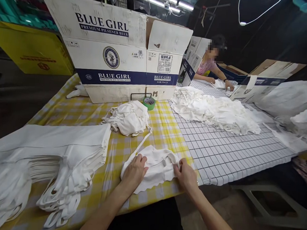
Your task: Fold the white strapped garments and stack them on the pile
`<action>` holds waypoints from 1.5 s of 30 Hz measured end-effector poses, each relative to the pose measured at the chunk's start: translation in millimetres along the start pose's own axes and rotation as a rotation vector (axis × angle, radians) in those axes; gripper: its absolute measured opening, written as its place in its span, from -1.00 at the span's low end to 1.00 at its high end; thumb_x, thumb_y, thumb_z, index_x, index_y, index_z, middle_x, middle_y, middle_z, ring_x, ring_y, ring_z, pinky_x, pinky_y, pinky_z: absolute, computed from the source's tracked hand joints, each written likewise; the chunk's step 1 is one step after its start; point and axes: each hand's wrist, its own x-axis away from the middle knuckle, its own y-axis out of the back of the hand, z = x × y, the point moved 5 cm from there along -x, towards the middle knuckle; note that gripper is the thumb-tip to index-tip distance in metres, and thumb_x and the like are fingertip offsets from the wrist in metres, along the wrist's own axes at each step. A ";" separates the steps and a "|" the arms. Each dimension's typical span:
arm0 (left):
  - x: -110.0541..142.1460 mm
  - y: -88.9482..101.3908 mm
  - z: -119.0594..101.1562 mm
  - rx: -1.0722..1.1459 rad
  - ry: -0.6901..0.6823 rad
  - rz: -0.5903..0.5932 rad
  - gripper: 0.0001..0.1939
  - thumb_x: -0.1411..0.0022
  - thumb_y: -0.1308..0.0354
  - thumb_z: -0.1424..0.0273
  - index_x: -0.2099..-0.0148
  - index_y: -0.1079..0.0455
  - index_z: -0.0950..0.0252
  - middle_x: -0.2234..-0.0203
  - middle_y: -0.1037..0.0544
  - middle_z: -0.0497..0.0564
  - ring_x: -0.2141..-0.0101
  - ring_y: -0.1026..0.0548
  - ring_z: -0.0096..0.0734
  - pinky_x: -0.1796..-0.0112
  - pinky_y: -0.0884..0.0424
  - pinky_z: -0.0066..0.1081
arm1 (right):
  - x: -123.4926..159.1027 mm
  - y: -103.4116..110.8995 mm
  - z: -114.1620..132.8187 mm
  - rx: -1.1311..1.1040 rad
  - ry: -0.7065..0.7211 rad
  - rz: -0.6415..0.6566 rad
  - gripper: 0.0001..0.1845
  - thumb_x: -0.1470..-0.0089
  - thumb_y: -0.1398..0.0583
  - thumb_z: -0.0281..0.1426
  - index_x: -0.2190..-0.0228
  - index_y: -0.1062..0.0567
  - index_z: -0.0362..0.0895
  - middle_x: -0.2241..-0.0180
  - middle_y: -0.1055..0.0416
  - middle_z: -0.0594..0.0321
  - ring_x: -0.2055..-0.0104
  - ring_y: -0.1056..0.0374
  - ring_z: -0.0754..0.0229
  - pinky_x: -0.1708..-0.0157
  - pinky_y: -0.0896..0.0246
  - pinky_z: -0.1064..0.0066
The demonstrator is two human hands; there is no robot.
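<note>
A soft white cloth piece with a thin strap (pixel 156 169) lies spread on the yellow checked tablecloth in front of me; its exact kind does not show. The fingers of my left hand (pixel 135 172) are closed on its left side. At its right edge, my right hand (pixel 187 174) pinches the fabric between thumb and fingers. Just beyond lies a crumpled heap of similar white pieces (pixel 129 117), one strap trailing toward my left hand. To the left, a thick flat stack of white cloth pieces (pixel 76 136) has many straps hanging in loops.
A large open beer carton (pixel 125 61) stands at the back, with a roll of green tape (pixel 149 103) before it. On the right-hand grid-patterned cloth (pixel 213 160) lies a wide white fabric pile (pixel 213 110). A co-worker (pixel 211 64) handles white fabric behind; a stool (pixel 272 205) stands lower right.
</note>
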 end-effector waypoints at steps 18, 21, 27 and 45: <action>18.5 72.2 41.2 0.542 0.179 -0.359 -0.83 -0.25 0.14 0.28 0.29 -0.19 0.23 0.30 -0.40 -0.02 0.33 -0.39 -0.38 0.31 -0.31 -0.42 | -11.7 49.1 3.1 -0.110 0.102 -0.021 -0.76 0.01 0.01 -0.46 0.34 -0.42 -0.07 0.68 -0.19 0.38 0.61 -0.14 0.27 0.58 0.02 0.48; 30.5 66.3 43.5 0.525 0.234 -0.351 -0.84 -0.27 0.16 0.29 0.26 -0.20 0.22 0.31 -0.43 -0.03 0.38 -0.40 -0.40 0.37 -0.30 -0.43 | -0.6 28.5 10.5 0.004 0.260 0.332 -0.81 0.07 -0.04 -0.50 0.43 -0.42 -0.06 0.63 -0.27 0.34 0.56 -0.21 0.25 0.57 0.01 0.48; 26.6 61.5 28.9 0.285 0.059 -0.357 -0.87 -0.26 0.14 0.41 0.23 -0.23 0.25 0.35 -0.40 0.00 0.29 -0.40 -0.35 0.26 -0.34 -0.36 | 13.5 45.9 55.1 -0.084 0.473 0.254 -0.69 0.02 -0.14 -0.39 0.17 -0.30 -0.04 0.20 -0.30 0.18 0.21 -0.27 0.15 0.34 -0.19 0.38; 87.4 24.1 -6.2 -0.186 -0.611 -0.198 -0.80 -0.21 0.07 0.62 0.35 -0.32 0.29 0.48 -0.44 -0.04 0.10 -0.39 -0.34 -0.07 -0.08 -0.21 | 13.8 23.1 40.7 -0.190 0.394 0.181 -0.89 -0.15 0.04 -0.39 0.39 -0.24 -0.09 0.53 -0.27 0.31 0.51 -0.20 0.25 0.51 -0.07 0.44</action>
